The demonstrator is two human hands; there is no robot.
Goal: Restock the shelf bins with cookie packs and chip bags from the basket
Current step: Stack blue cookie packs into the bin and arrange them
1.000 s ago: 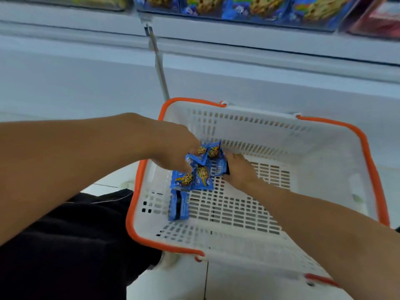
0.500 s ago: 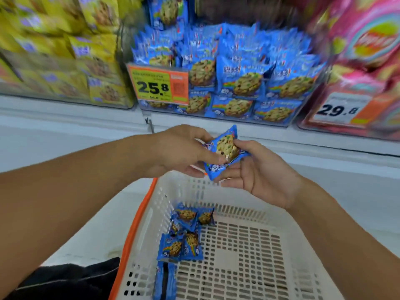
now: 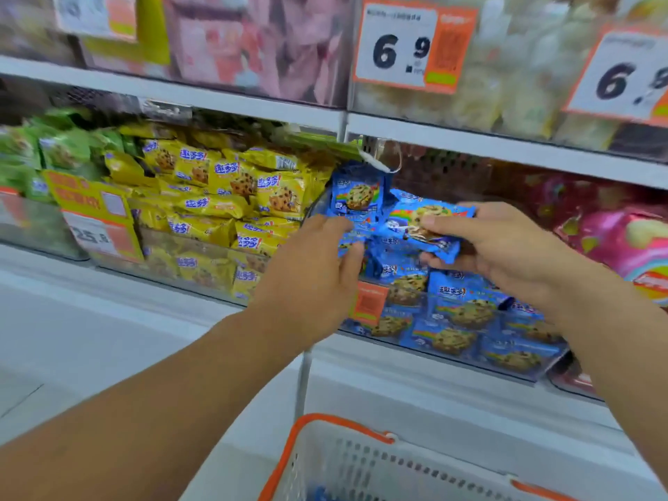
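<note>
Taking the blue bin (image 3: 470, 341) as my landmark: at its upper left corner my left hand (image 3: 314, 269) rests fingers loosely on a blue cookie pack (image 3: 356, 197), I judge to steady the heap. Above the bin's middle, my right hand (image 3: 499, 247) pinches another cookie pack (image 3: 423, 226), ready to drop in. It is glossy blue, rainbow-striped, printed with a cookie. The basket (image 3: 347, 428) sits below the bin.

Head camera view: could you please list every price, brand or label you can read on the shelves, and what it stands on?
"6.9": white and orange price tag on the upper shelf.
"6." then cut off: second white and orange price tag at the right edge.
"25.": blurred orange price tag before the yellow cookie packs; last digit unclear.
Brand characters on the yellow packs and blue cookie packs: too blurred to read.
</note>
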